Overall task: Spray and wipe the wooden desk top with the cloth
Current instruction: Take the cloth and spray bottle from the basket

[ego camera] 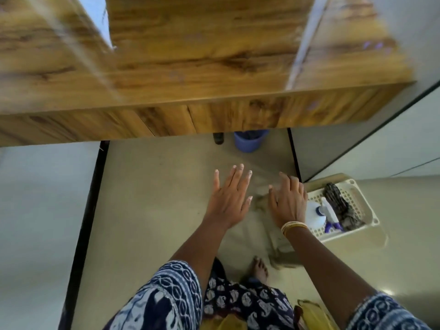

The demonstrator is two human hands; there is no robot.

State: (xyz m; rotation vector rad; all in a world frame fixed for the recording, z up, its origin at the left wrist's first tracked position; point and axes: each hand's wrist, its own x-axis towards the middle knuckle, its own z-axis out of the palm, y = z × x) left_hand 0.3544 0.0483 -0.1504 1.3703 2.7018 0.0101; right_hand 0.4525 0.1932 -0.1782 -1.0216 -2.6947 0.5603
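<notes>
- The wooden desk top (202,55) fills the upper part of the view, blurred.
- Below it, both arms reach out over the floor.
- The left hand (229,196) is spread flat, fingers straight.
- The right hand (289,201) has loosely bent fingers; a pale, blurred cloth (266,225) lies under it.
- Just right, a cream basket (357,186) holds a white spray bottle (317,214) and a dark rag (338,203).
- A blue bin (250,141) stands under the desk.
</notes>
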